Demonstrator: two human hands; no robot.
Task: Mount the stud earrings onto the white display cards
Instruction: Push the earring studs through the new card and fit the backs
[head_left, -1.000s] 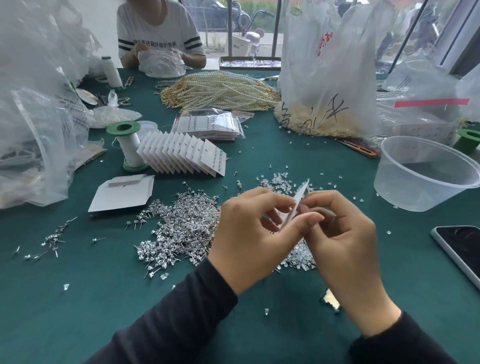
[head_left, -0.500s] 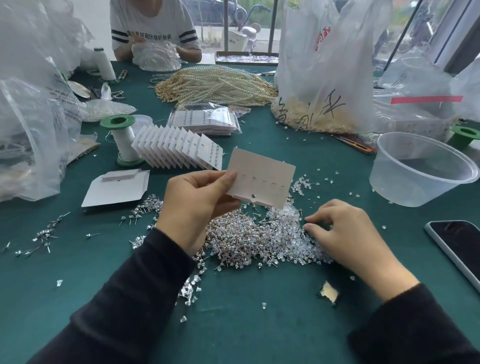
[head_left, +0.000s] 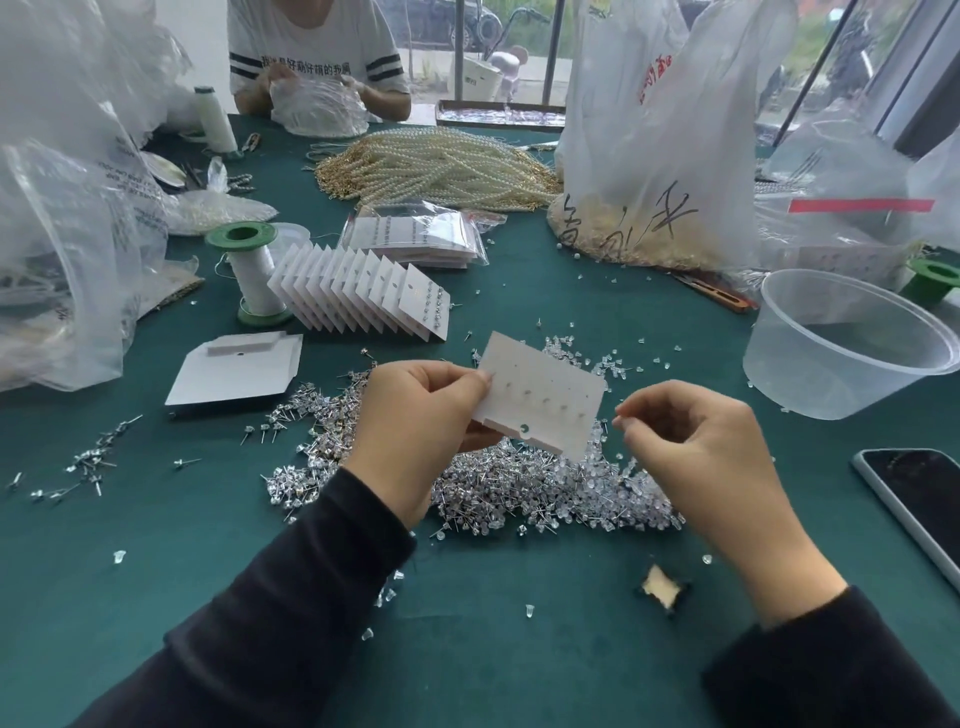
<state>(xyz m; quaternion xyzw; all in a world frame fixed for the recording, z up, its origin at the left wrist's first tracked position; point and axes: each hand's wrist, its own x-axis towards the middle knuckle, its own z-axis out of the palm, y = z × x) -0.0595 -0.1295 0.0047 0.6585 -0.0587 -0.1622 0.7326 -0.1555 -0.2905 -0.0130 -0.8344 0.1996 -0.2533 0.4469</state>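
Holding blank (unprinted) card (head_left: 540, 397), left hand (head_left: 415, 415)

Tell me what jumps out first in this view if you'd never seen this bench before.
The white display card held up at centre by the left hand, with the right hand pinching something tiny beside it. Under both lies a glittering heap of stud earrings on the green table. Behind, a fanned row of finished cards and a pile of pearl strands.
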